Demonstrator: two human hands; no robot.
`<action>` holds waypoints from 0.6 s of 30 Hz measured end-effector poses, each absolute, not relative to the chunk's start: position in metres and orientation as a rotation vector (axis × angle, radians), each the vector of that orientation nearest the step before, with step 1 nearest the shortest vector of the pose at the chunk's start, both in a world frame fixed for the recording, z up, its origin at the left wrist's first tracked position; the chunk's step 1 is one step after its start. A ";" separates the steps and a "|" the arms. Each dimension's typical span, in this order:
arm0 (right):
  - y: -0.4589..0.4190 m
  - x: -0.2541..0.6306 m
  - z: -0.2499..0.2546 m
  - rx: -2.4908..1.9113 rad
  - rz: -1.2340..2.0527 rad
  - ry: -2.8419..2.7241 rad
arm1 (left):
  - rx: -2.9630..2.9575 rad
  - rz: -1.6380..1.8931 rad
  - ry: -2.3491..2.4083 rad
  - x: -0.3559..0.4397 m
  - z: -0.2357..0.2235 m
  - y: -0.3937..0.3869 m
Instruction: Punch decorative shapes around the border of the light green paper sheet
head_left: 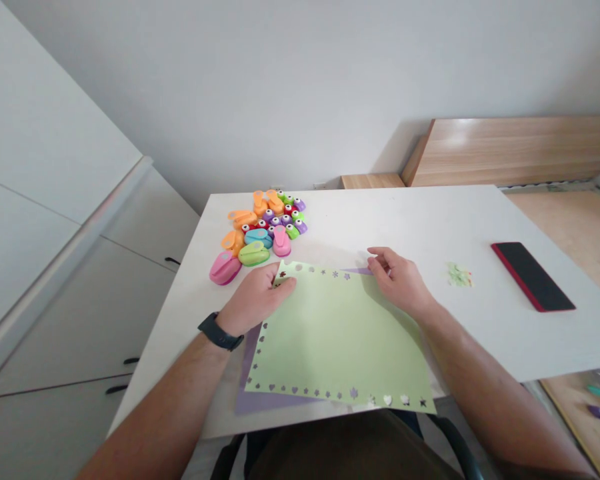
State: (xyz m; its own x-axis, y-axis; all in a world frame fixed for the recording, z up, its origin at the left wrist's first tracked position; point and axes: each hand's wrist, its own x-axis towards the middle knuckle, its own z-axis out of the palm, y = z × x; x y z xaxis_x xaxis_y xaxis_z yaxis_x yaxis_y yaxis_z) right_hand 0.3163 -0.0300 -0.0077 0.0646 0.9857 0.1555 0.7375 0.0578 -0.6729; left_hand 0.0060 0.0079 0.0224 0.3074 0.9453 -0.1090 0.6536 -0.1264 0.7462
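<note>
A light green sheet of paper (340, 333) lies in front of me, with small flower, heart and star shapes punched along its top, left and bottom edges. Under it a purple sheet (275, 402) sticks out at the left and bottom. My left hand (260, 297) grips the green sheet's upper left corner, thumb on top and fingers beneath. At the upper right corner is my right hand (400, 277), its thumb and forefinger apart and the other fingers loosely curled. Nothing shows in it; whether it touches the paper I cannot tell.
Several colourful craft punches (254, 253) stand at the table's back left, beyond my left hand. Small green paper cut-outs (459, 275) form a pile to the right. Farther right lies a black and red flat case (533, 277). The white table (380, 220) meets the wall side behind.
</note>
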 end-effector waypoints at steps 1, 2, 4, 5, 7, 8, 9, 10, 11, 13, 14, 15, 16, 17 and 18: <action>-0.030 0.316 -0.007 -1.728 0.527 -1.726 | 1.854 0.518 1.431 0.006 0.023 0.008; -0.030 0.316 -0.007 -1.726 0.537 -1.726 | 1.847 0.515 1.436 0.007 0.023 0.008; -0.031 0.316 -0.006 -1.729 0.549 -1.723 | 1.837 0.508 1.439 0.007 0.023 0.009; -0.031 0.316 -0.006 -1.730 0.548 -1.721 | 1.834 0.503 1.437 0.007 0.023 0.010; -0.031 0.317 -0.005 -1.729 0.542 -1.722 | 1.830 0.501 1.437 0.006 0.022 0.010; -0.031 0.317 -0.005 -1.727 0.538 -1.725 | 1.829 0.507 1.439 0.006 0.021 0.010; -0.030 0.317 -0.006 -1.723 0.535 -1.727 | 1.828 0.517 1.443 0.006 0.020 0.010; -0.030 0.317 -0.006 -1.719 0.534 -1.729 | 1.828 0.528 1.448 0.006 0.019 0.010; -0.030 0.317 -0.006 -1.718 0.531 -1.729 | 1.830 0.534 1.453 0.006 0.018 0.010; -0.030 0.317 -0.007 -1.717 0.521 -1.726 | 1.840 0.532 1.464 0.006 0.016 0.009; -0.030 0.317 -0.007 -1.715 0.517 -1.723 | 1.848 0.526 1.471 0.007 0.015 0.009; -0.030 0.318 -0.008 -1.711 0.516 -1.723 | 1.855 0.522 1.482 0.007 0.014 0.009; -0.030 0.318 -0.009 -1.707 0.514 -1.726 | 1.860 0.522 1.495 0.007 0.013 0.009; -0.031 0.318 -0.009 -1.702 0.512 -1.730 | 1.863 0.527 1.508 0.008 0.012 0.009; -0.031 0.318 -0.010 -1.698 0.509 -1.738 | 1.865 0.535 1.520 0.008 0.011 0.010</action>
State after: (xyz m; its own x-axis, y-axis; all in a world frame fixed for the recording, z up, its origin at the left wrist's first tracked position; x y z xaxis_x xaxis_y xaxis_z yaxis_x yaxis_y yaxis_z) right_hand 0.3181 -0.0306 -0.0099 0.0470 0.9829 0.1780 0.7319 0.0874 -0.6758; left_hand 0.0082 0.0096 0.0111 0.2393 0.9663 -0.0944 0.6944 -0.1024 0.7123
